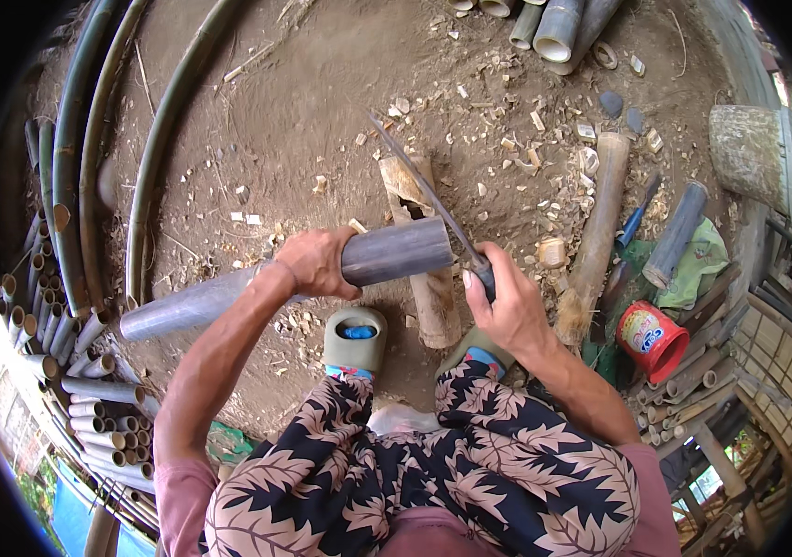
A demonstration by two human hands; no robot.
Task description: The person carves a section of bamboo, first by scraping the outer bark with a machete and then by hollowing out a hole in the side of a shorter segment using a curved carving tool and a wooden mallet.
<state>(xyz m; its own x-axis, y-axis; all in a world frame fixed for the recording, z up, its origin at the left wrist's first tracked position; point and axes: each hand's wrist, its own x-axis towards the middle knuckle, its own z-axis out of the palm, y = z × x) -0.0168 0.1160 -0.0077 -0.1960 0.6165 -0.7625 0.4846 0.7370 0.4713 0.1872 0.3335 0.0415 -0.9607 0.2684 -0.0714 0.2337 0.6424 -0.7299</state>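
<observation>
Bare brown earth (312, 84) forms the ground, strewn with pale bamboo chips (584, 132), thickest toward the right. Long curved poles (160, 139) lie along the left. A split, hollow bamboo piece (437, 306) lies near the middle. Right: a pale bamboo length (603, 204) with a frayed near end. Far right: cut tubes (558, 32), and nearer, dark stones (610, 103).
</observation>
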